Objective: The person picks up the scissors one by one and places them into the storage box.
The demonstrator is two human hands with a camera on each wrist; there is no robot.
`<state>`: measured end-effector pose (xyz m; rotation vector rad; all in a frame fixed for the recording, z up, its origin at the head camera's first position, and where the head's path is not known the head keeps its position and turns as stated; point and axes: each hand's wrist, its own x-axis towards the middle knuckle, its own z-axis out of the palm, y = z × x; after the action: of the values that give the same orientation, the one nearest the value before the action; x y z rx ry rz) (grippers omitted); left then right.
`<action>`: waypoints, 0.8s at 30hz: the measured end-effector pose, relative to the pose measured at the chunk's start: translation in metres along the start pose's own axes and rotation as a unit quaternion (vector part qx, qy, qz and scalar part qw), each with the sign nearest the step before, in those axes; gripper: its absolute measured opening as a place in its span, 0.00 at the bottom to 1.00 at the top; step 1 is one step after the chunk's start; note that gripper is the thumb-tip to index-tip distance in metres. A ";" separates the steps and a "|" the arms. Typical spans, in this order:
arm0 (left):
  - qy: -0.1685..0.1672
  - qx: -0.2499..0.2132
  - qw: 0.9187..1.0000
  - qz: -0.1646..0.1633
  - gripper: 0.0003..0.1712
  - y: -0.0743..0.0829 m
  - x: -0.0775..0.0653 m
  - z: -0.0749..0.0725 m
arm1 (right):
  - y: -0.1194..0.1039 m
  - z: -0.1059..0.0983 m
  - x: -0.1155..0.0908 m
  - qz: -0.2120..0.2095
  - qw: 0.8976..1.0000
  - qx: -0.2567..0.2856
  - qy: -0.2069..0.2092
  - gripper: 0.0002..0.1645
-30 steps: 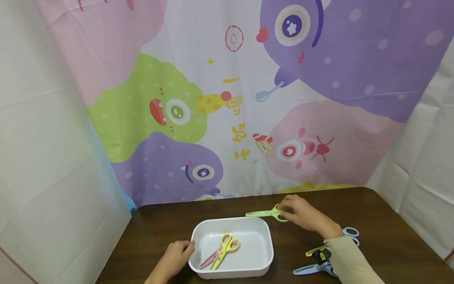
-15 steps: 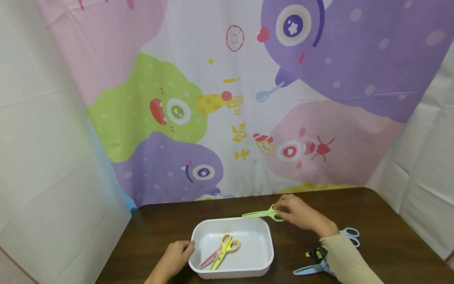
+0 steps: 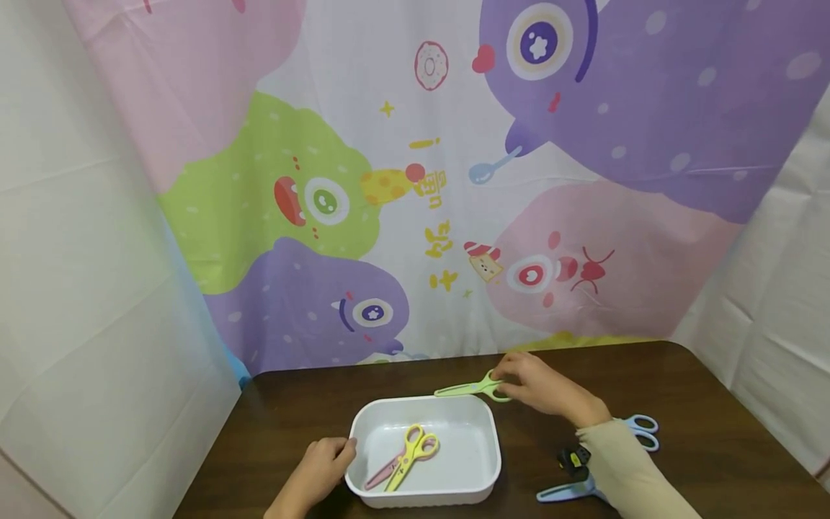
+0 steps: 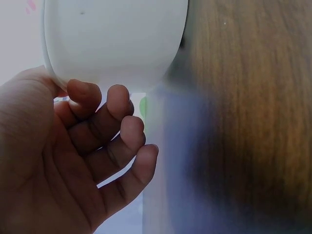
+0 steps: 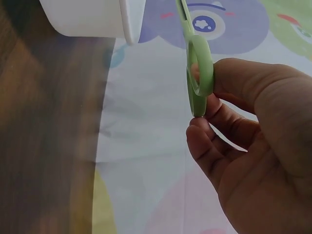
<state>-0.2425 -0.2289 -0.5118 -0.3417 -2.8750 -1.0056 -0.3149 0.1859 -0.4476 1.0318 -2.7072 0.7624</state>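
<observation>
My right hand (image 3: 534,384) pinches a light green pair of scissors (image 3: 476,388) by its finger loops. The blades point left, level with the back rim of a white rectangular tray (image 3: 463,492). From the right wrist view, a green finger loop (image 5: 206,73) sits between thumb and fingertips, well off the table. My left hand (image 3: 322,465) grips the tray's left rim between thumb and forefinger; its other fingers curl loosely below the tray wall (image 4: 117,39). Inside the tray, a yellow pair of scissors (image 3: 410,455) lies across a pink pair (image 3: 385,472).
On the dark wood table (image 3: 285,404), a blue pair of scissors (image 3: 564,491) lies to the right, partly under my right forearm. Blue handle loops (image 3: 642,430) show beyond the sleeve (image 3: 632,465). A black wrist device (image 3: 573,458) hangs by it. A printed cloth (image 3: 447,317) stands behind the table.
My right hand has shifted slightly left with the green scissors, bringing them nearer the tray's back edge. The left hand has stayed at the tray's rim.
</observation>
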 end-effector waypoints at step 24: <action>0.001 -0.011 1.000 0.003 0.20 0.001 -0.003 -0.001 | -0.018 0.012 0.021 -0.016 0.999 0.007 -0.039 0.09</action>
<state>-0.2397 -0.2296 -0.5106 -0.3498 -2.8616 -1.0364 -0.3181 0.1559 -0.4445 1.1284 -2.7466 0.7529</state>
